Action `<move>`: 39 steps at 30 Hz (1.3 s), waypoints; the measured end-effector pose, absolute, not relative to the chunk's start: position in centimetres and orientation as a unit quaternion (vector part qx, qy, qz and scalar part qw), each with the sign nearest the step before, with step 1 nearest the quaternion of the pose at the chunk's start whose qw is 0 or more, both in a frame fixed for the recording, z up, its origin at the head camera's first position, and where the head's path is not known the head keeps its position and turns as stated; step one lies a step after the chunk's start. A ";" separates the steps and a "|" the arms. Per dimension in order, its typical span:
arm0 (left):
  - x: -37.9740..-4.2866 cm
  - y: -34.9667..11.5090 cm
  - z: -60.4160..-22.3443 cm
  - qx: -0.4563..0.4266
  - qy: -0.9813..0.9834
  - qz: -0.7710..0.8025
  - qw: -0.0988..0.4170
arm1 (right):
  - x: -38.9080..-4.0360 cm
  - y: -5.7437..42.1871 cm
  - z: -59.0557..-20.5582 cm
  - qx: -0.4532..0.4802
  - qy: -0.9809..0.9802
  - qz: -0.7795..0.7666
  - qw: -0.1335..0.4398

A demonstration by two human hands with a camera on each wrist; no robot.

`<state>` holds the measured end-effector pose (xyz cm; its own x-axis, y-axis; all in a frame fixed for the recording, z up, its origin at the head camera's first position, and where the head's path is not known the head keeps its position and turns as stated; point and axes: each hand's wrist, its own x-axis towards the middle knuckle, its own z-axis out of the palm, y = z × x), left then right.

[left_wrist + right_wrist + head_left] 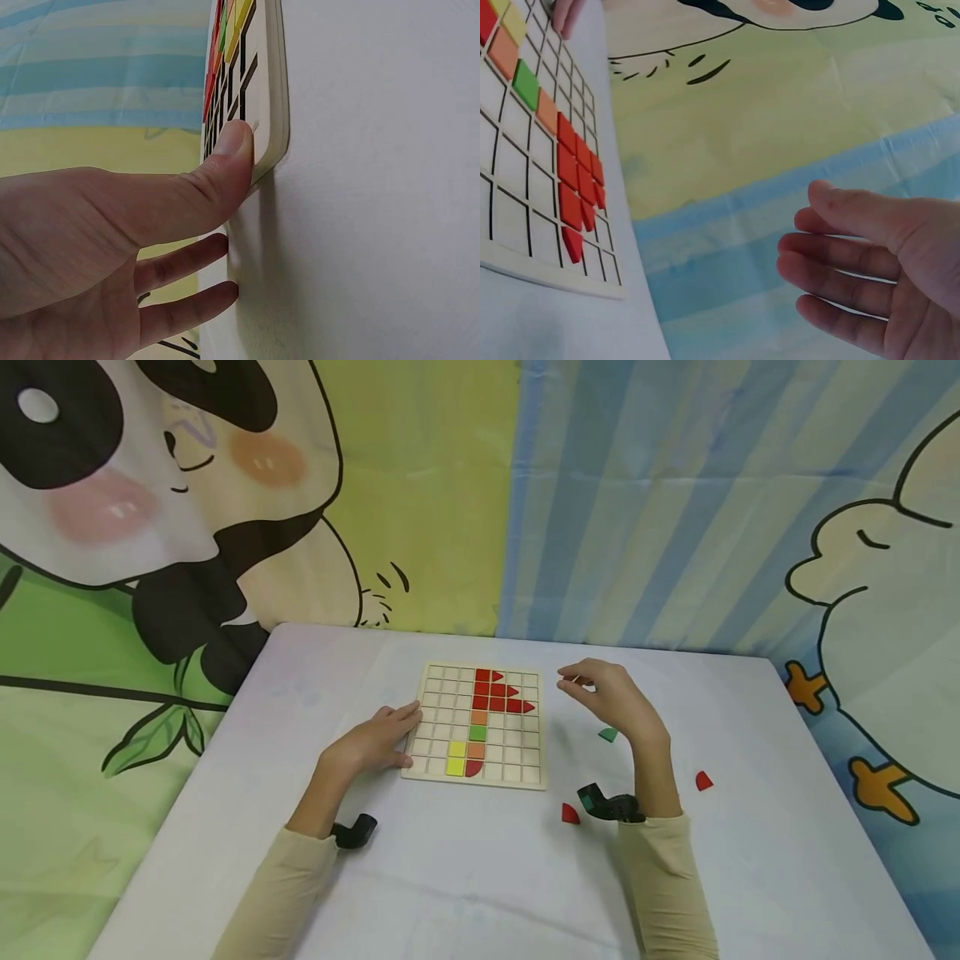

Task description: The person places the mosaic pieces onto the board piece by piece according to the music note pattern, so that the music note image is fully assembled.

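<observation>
Your left hand (378,737) relaxed, touching the board (512,735) at left, your right hand (611,693) raised at right, fingers loosely bent, green piece (608,734) on tabletop (435,877).

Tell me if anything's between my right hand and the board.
Nothing visible is. In the head view, only tabletop shows between your right hand and the board. The green piece lies nearer you, off that path; your left hand is at the board's opposite edge.
</observation>
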<state>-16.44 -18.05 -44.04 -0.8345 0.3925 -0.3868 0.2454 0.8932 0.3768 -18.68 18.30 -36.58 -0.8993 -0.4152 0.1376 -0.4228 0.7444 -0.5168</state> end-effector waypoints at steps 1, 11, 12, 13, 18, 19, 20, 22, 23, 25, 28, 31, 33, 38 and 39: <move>-16.4 -18.1 -44.0 0.166 0.945 0.160 0.234 | -18.6 18.3 -36.5 0.226 -0.931 0.285 0.013; -16.4 -18.3 -44.1 0.172 0.945 0.161 0.228 | -19.0 17.8 -37.2 0.239 -0.927 0.289 0.010; -16.4 -18.3 -44.1 0.172 0.945 0.161 0.228 | -19.1 18.0 -37.2 0.235 -0.928 0.287 0.001; -16.4 -18.2 -44.1 0.173 0.945 0.161 0.227 | -19.2 18.2 -37.3 0.229 -0.931 0.284 -0.011; -16.3 -18.3 -44.0 0.175 0.945 0.162 0.223 | -19.7 20.2 -38.1 0.162 -0.949 0.246 -0.109; -16.3 -18.3 -43.9 0.176 0.945 0.162 0.223 | -19.8 20.7 -38.3 0.142 -0.953 0.233 -0.134; -16.3 -18.3 -43.9 0.178 0.945 0.161 0.222 | -19.8 21.1 -38.5 0.123 -0.955 0.218 -0.160; -16.2 -18.3 -44.0 0.178 0.945 0.161 0.223 | -19.9 21.9 -38.8 0.085 -0.954 0.190 -0.214; -16.2 -18.3 -44.0 0.177 0.945 0.161 0.223 | -19.9 22.2 -38.9 0.068 -0.953 0.177 -0.238; -16.2 -18.3 -44.1 0.176 0.945 0.159 0.223 | -20.0 22.8 -39.2 0.037 -0.948 0.158 -0.275; -16.2 -18.2 -44.1 0.171 0.945 0.160 0.227 | -20.1 23.3 -39.7 0.017 -0.942 0.148 -0.299; -16.3 -18.2 -44.1 0.172 0.945 0.161 0.228 | -20.3 23.6 -40.1 0.010 -0.940 0.145 -0.309; -16.3 -18.2 -44.1 0.173 0.944 0.162 0.229 | -20.5 23.6 -40.4 0.006 -0.938 0.142 -0.317; -16.4 -18.1 -44.0 0.174 0.944 0.160 0.230 | -20.8 23.7 -41.1 -0.005 -0.937 0.141 -0.321; -16.4 -18.1 -44.0 0.174 0.944 0.159 0.230 | -20.8 23.6 -41.2 -0.005 -0.937 0.141 -0.319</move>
<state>-16.44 -18.13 -43.99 -0.8337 0.4011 -0.3795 0.2542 0.8889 0.3810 -20.83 23.64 -41.19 -0.7961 -0.0811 -0.5997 0.0992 0.9601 -0.2615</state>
